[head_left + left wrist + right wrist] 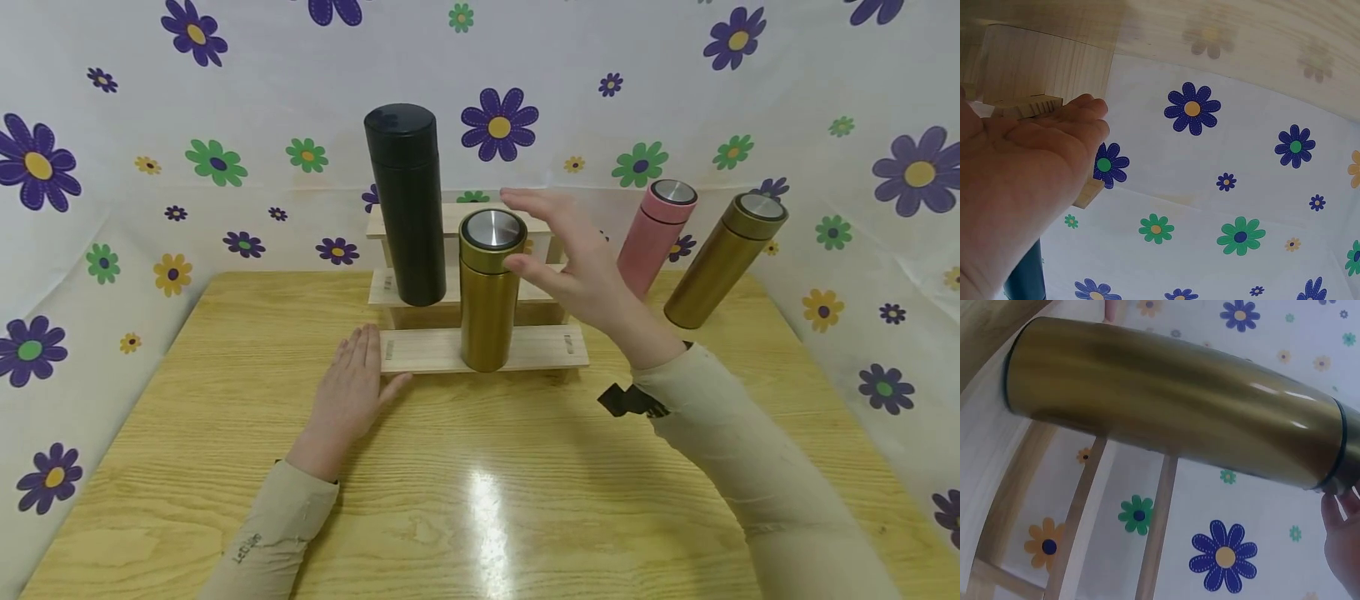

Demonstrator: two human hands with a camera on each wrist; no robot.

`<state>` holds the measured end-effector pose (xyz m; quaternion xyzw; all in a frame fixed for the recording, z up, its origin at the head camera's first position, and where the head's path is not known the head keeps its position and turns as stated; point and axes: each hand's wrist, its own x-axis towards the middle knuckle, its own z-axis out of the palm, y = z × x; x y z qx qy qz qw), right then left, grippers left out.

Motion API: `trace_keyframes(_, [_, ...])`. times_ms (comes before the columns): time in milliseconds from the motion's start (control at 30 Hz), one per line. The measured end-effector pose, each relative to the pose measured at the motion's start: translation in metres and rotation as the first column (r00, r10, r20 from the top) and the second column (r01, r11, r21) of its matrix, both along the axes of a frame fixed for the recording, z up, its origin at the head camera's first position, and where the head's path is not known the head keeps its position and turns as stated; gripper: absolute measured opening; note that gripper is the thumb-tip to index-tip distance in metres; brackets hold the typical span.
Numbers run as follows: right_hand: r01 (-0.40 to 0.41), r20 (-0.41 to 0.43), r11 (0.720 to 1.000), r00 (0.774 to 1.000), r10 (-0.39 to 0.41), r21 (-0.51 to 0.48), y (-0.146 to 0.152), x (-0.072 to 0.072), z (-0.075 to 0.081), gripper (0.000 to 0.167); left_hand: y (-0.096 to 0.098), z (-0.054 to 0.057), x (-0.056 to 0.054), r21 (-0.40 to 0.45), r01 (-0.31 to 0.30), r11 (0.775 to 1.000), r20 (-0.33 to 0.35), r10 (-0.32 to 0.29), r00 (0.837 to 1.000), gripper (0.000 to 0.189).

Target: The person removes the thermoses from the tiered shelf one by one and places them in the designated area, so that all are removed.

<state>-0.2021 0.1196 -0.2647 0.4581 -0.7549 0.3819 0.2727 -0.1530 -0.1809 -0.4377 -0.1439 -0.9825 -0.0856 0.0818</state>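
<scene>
On the lowest step of a small wooden stair-shaped stand (420, 352) a gold vacuum flask (486, 312) stands upright, its lid topped with a silver disc. My right hand (588, 271) is at the lid's right side, fingers and thumb spread and extended. In the right wrist view, fingertips of the right hand (1344, 540) are at the flask's neck (1340, 450). My left hand (348, 387) rests on the table against the stand's left end, fingers straight, thumb by the front edge. A taller black flask (411, 217) stands on the middle step, to the left.
Right of the stand, a pink flask (656, 237) and another gold flask (716, 271) stand on the wooden table (225, 400). A white flower-patterned cloth (255, 108) hangs behind and along the sides. The stand's top step (450, 218) is at the back.
</scene>
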Motion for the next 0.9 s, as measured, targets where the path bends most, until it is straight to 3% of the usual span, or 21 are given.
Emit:
trace_keyframes(133, [-0.036,0.081,0.999,0.996,0.033,0.033,-0.017,-0.004,0.002,0.055,0.000,0.000,0.000,0.002,-0.001,1.000,0.005,0.001,1.000,0.089])
trace_keyframes(367, [0.000,0.210,0.996,0.978,-0.018,0.086,-0.029,-0.010,0.005,0.048,0.000,-0.001,0.000,-0.001,0.000,1.000,-0.001,0.000,1.000,0.089])
trace_keyframes(733, [0.017,0.370,0.994,0.927,-0.056,0.108,-0.031,-0.011,0.008,0.047,-0.001,-0.001,0.000,-0.006,0.014,1.000,-0.039,-0.014,0.999,0.089])
trace_keyframes(900, [0.019,0.469,0.999,0.882,-0.037,0.042,-0.032,-0.013,0.006,0.045,-0.001,-0.001,-0.001,-0.007,0.009,1.000,-0.020,-0.009,1.000,0.089])
